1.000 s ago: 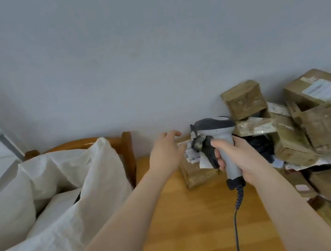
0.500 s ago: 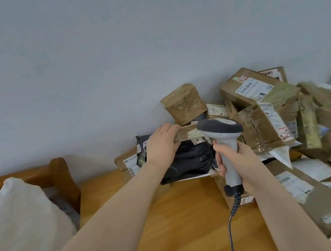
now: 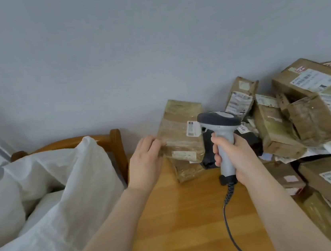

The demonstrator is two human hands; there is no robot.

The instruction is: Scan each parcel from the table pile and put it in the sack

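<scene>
At your far left stands one white sack, its mouth slumped open against a wooden chair. Only white folds and a pale bulge show inside, so you cannot tell from here whether any parcels lie in it.

Your left hand comes next, its fingers curled round the left edge of one brown parcel and pinching it. The parcel is wrapped in clear tape and tilts above the left end of the table, with its lower edge over a smaller box that lies on the wood. A white label sits at its right edge, just beside the head of the scanner.

There is one scanner, grey with a dark head. Your right hand grips its handle, all fingers wrapped tight around it. A coiled cable hangs from the handle's base and runs down over the table toward you.

Behind the scanner lies one black bag. To the right of it the pile fills the table against the wall. At least eight brown boxes can be counted there (the overlap hides any exact number), most of them bearing white labels, with loose white papers between them.
</scene>
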